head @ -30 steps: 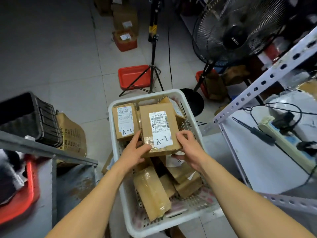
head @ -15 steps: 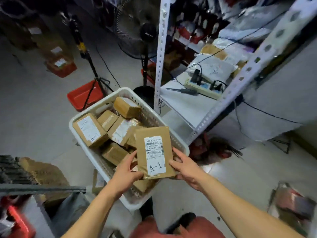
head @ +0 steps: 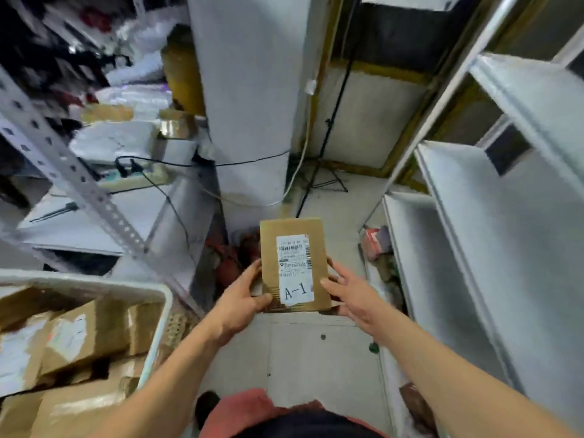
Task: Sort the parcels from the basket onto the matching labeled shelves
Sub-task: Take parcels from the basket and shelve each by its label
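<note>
A flat brown cardboard parcel with a white label marked "A-1" is held up over the floor in the middle of the view. My left hand grips its left edge, thumb on top. My right hand holds its right edge with the fingers spread along the side. The white plastic basket with several more brown parcels sits at the lower left. White metal shelves rise on the right, their boards bare where visible.
On the left stands a slotted-angle rack holding a power strip, cables and white bags. A white pillar is straight ahead, with a black tripod beside it. Red and dark clutter lies on the floor by the pillar and the right shelf.
The view has swung right, away from the basket toward the white shelves. Both hands have carried the A-1 parcel out of the basket and across with it.
</note>
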